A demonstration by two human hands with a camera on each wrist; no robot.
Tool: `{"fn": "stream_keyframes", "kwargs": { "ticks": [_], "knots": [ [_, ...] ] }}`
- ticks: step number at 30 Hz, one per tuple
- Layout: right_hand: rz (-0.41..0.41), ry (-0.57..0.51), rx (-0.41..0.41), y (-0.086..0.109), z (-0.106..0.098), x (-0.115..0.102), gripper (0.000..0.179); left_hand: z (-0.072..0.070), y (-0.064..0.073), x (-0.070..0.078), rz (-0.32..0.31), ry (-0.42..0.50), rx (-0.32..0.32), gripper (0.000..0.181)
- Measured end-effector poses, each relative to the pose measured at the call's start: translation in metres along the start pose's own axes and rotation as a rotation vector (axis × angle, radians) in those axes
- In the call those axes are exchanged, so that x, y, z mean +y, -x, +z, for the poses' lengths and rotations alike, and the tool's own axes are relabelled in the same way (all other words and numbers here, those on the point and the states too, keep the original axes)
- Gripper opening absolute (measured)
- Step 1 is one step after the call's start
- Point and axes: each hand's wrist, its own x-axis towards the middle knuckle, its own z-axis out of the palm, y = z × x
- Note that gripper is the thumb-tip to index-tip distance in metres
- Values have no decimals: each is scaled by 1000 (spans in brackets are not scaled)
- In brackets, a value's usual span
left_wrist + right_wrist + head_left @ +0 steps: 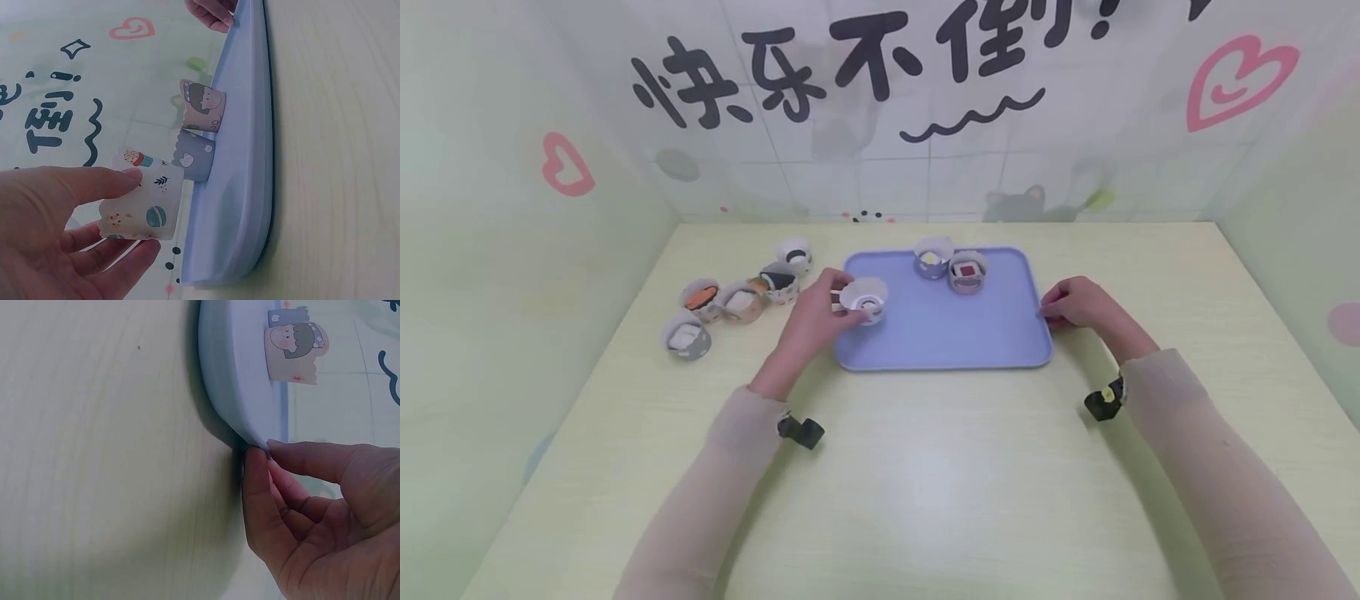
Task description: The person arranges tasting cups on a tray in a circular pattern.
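Note:
My left hand (pixel 817 315) grips a white paper cup (pixel 140 203) between thumb and fingers, over the left end of a blue tray (pixel 940 342). The cup has a scalloped rim and small printed pictures; something pale with a dark mark lies inside. Whether its base touches the tray, I cannot tell. At the tray's right edge, my right hand (pixel 312 519) pinches the rim between thumb and fingertips. Near the tray's back edge stand a grey cup (pixel 932 265) holding something white and yellow and a beige cup (pixel 967 280) holding a white block with a dark red square.
Left of the tray stand several filled paper cups, among them one with an orange piece (pixel 702 298), a grey one (pixel 687 337) at the front and a white one (pixel 795 255) at the back. A printed wall (pixel 850 183) rises behind the table (pixel 925 467).

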Motion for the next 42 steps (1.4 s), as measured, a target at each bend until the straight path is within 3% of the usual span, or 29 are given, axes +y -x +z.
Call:
{"fn": "stream_keyframes", "kwargs": {
  "ticks": [12,23,42],
  "knots": [
    [-9,-8,-2,-1,0,2,26,21,-10,17,65,18,-45,55],
    [-20,-20,5,1,0,1,24,39,-18,32,88,18,-93,55],
    [-11,-14,2,2,-1,0,25,78,-33,52,137,-37,-147,55]
  ]
}}
